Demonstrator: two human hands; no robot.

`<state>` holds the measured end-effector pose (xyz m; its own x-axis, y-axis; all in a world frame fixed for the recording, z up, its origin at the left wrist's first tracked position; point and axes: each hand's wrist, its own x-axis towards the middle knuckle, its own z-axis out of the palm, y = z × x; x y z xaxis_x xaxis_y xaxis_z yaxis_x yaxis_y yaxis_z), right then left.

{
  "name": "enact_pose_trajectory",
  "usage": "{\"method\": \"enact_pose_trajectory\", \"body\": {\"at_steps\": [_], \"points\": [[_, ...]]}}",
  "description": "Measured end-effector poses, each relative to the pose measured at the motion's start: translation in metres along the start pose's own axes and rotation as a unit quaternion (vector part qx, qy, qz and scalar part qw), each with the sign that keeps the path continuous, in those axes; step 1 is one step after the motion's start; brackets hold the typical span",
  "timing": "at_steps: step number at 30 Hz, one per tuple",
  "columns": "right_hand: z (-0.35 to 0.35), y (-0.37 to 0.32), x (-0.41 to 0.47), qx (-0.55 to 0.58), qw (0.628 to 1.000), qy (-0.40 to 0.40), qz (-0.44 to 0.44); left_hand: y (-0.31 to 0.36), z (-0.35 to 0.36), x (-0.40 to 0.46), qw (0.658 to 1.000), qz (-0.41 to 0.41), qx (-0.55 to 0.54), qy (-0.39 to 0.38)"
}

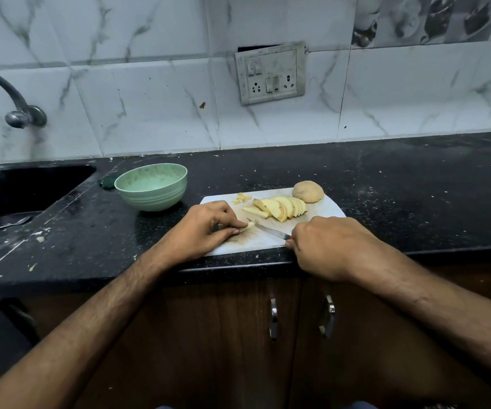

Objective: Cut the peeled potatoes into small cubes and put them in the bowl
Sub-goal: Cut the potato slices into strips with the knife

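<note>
A white cutting board (324,209) lies near the counter's front edge. On it, my left hand (208,224) pinches a potato strip (245,228) flat against the board. My right hand (324,246) grips the handle of a small knife (270,231), whose blade tip lies by the strip. Behind them sits a fanned row of potato slices (282,206), two loose strips (255,211), a few small cubes (242,198) and one whole peeled potato (308,191). A pale green bowl (151,185) stands left of the board; I see no potato inside it.
A black sink (16,190) with a curved tap (16,107) is at the far left, with a utensil (5,224) in it. Tiled wall with a switch socket (270,73) rises behind. Potato scraps (40,239) dot the black counter. Cupboard doors with metal handles (273,320) are below.
</note>
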<state>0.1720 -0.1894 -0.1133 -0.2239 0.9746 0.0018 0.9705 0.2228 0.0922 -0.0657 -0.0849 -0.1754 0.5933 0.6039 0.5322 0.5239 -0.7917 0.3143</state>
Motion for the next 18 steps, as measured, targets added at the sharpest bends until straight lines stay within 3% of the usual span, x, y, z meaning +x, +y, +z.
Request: {"method": "enact_pose_trajectory", "body": {"at_steps": [5, 9, 18], "points": [[0.0091, -0.0002, -0.0057, -0.089, 0.991, 0.101, -0.025, -0.0011, 0.0012, -0.0009, 1.000, 0.000, -0.006, 0.006], [-0.0001, 0.0066, -0.0048, 0.004, 0.999, 0.053, -0.002, -0.0005, 0.0006, -0.0014, 1.000, 0.001, -0.001, 0.012], [0.0027, -0.0010, -0.0012, 0.060, 0.998, -0.011, 0.010, 0.0006, 0.0005, -0.0011, 1.000, 0.009, -0.003, 0.020]]}}
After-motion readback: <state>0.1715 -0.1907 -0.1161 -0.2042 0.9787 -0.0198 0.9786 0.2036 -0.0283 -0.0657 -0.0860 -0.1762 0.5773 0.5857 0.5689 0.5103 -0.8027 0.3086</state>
